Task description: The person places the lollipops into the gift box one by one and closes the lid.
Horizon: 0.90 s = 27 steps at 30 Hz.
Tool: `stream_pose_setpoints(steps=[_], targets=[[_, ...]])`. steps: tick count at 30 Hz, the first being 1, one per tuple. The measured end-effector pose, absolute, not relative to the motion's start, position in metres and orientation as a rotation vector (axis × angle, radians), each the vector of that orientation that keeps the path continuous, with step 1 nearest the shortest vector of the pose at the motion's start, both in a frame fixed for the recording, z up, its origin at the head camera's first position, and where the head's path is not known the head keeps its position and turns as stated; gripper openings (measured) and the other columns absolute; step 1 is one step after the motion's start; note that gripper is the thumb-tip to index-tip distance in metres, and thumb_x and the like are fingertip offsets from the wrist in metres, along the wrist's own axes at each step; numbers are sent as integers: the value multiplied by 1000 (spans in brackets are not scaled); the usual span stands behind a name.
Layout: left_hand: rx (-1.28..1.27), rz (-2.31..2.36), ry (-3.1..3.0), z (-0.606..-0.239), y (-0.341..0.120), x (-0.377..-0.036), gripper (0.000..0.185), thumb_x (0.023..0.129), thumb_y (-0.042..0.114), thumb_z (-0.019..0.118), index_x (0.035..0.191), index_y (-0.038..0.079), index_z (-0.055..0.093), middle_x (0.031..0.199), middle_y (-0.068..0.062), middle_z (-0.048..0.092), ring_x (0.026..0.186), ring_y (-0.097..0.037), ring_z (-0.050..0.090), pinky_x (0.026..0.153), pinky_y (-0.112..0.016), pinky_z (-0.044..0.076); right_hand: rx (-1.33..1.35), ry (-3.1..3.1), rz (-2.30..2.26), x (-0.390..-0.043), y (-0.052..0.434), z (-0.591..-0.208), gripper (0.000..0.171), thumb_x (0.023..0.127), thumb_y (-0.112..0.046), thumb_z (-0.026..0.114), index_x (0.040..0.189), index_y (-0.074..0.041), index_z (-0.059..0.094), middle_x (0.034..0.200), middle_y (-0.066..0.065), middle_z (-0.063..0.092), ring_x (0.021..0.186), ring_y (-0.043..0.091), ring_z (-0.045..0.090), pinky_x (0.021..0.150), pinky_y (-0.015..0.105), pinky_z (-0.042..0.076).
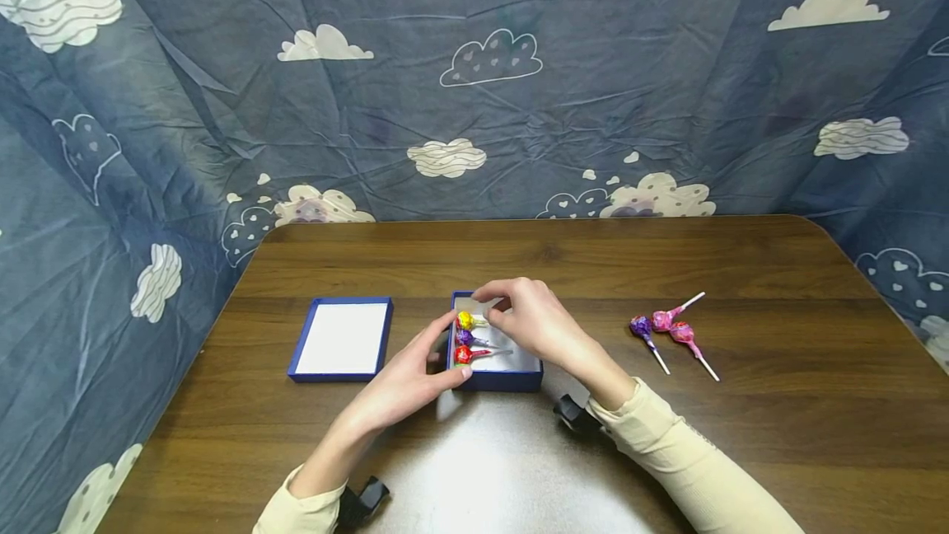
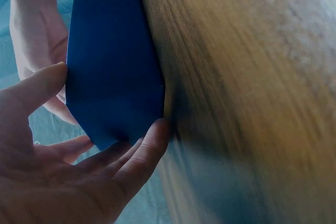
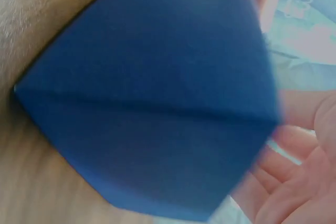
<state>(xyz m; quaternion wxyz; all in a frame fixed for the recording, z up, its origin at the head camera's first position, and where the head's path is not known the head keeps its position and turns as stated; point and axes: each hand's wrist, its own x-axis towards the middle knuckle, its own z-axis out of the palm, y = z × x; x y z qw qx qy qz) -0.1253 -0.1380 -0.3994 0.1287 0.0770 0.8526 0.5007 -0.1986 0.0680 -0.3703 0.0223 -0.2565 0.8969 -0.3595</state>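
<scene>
Lid (image 1: 339, 339) and lollipops (image 1: 683, 333) flank the box (image 1: 497, 381); left grip (image 1: 410, 373) clasps it, right grip (image 1: 539, 321) unclear.

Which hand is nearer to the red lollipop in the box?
Left. The left hand has its thumb right beside the red lollipop; the right hand is farther off, over the far right part of the box.

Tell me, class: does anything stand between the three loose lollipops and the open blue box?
Yes: the right hand, reaching over the right side of the blue box, comes between it and the loose lollipops. Nothing else visible stands there.
</scene>
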Motion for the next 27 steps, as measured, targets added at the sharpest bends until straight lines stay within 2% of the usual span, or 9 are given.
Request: stream_pose_setpoints(steps=[9,15,21,27], targets=[[214,1425,2504,-400,-138,-126,75,90,32,72,154,27,33,156,-5,31,122,-34,53,100,-55,40,-850,2730,-1283,-187,100,-347,19,90,-11,69,107,-14,75,100,0,72,84,13,67,71,33,53],[212,1416,2508,-400,-137,-126,76,90,32,72,154,28,32,157,-4,30,123,-35,52,99,-55,40,-828,2770,-1309,-182,126,-338,17,90,-9,70,105,-15,74,98,-1,72,81,12,66,72,33,54],[219,1412,2510,-399,-137,-126,77,90,33,72,155,29,32,157,-3,29,123,-35,52,99,-55,40,-738,2822,-1274,-175,156,-336,14,92,-15,70,104,-22,74,97,-8,72,77,13,66,67,30,52],[210,1416,2493,-399,-137,-124,78,89,35,72,155,29,31,157,-4,28,125,-35,51,100,-56,40,-653,2870,-1245,-168,184,-343,13,93,-19,70,106,-21,73,97,-5,72,78,12,66,66,28,52]])
